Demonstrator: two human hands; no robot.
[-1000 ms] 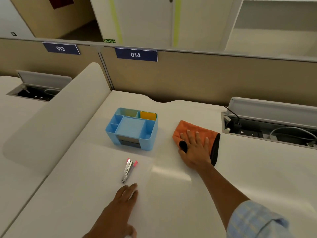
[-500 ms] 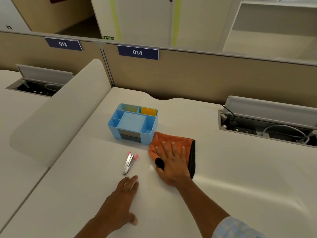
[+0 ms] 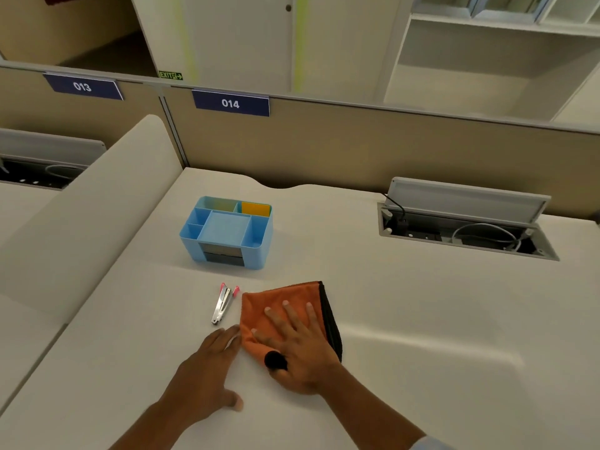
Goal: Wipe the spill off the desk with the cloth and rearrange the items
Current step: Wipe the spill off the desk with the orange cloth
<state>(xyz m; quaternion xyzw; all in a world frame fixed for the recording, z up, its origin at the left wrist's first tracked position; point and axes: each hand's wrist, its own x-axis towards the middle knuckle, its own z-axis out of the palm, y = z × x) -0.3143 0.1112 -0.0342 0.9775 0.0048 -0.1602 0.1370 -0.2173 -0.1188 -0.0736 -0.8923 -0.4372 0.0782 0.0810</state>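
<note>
An orange cloth point(image 3: 279, 303) with a black edge lies folded on the white desk point(image 3: 422, 319). My right hand point(image 3: 298, 349) presses flat on it with fingers spread. My left hand point(image 3: 204, 371) rests palm down on the desk just left of the cloth, its fingertips touching the cloth's corner. A small silver stapler point(image 3: 221, 305) with pink ends lies just left of the cloth. A blue desk organiser point(image 3: 227, 233) stands behind them. No spill is plainly visible.
An open cable tray point(image 3: 464, 232) with wires is set in the desk at the right. A beige partition point(image 3: 357, 147) with number plates runs along the back. A rounded white divider point(image 3: 81, 216) borders the desk on the left.
My right hand has slid the cloth from the back right toward me and leftward, past the organiser, until it lies beside the stapler. My left hand stayed on the desk.
</note>
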